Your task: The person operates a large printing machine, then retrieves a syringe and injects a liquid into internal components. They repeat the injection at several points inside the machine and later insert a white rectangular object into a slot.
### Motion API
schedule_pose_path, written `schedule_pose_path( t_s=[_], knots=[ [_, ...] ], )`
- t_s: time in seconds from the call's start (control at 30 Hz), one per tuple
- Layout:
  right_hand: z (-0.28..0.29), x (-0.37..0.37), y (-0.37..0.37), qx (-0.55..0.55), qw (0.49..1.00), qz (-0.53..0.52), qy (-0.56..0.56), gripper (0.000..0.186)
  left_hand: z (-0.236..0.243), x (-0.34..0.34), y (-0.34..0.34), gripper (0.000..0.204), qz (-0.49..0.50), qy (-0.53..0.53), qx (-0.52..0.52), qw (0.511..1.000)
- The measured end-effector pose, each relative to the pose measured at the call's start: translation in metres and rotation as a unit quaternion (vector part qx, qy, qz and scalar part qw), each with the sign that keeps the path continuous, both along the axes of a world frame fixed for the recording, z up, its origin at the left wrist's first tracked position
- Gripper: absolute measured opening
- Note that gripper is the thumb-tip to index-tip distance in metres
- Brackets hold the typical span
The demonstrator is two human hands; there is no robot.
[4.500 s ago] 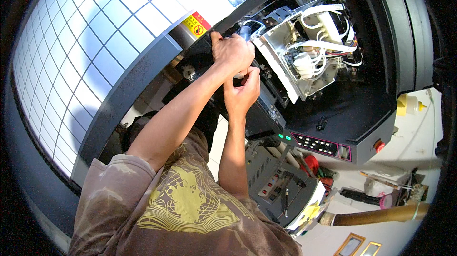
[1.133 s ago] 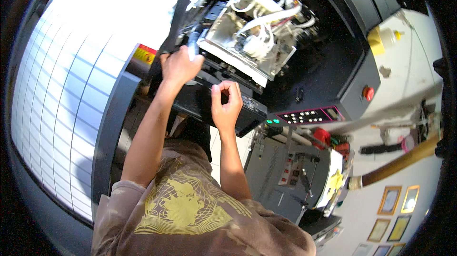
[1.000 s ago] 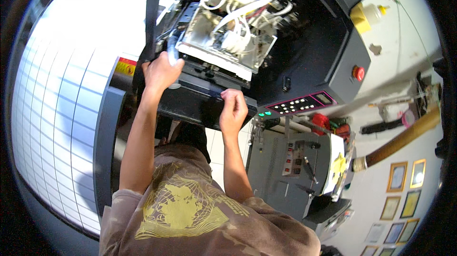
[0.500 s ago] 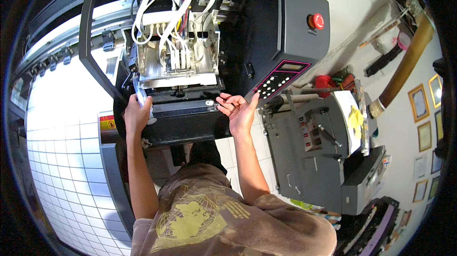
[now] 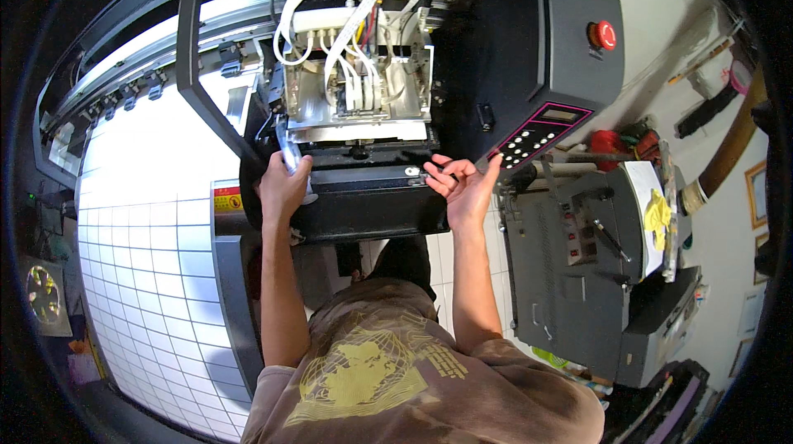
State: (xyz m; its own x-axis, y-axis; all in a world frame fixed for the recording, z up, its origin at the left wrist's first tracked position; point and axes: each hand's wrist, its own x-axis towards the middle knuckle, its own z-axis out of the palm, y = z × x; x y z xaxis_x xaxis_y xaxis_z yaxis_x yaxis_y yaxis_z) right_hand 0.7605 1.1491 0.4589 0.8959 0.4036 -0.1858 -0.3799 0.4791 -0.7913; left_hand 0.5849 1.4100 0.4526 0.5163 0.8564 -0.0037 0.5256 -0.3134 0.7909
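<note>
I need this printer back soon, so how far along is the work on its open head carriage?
Done: the open print carriage shows its white tubes bared. In hand: the left hand grips a small pale part at the carriage's lower left corner; the right hand, open, touches the black front panel. Left: the carriage is not yet covered.
</note>
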Motion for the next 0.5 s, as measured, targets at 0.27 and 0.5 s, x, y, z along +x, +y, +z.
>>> schedule_pose_path(
  t_s=[0.27,0.5],
  knots=[
    [-0.002,0.002,-0.003,-0.020,1.000,0.006,-0.021,0.095,0.003,-0.004,0.002,0.053,-0.016,0.012,0.012,1.000],
    [-0.001,-0.001,-0.001,-0.033,0.999,0.003,-0.037,0.097,0.003,-0.004,0.007,0.050,-0.026,0.030,0.007,0.999]
  ],
)
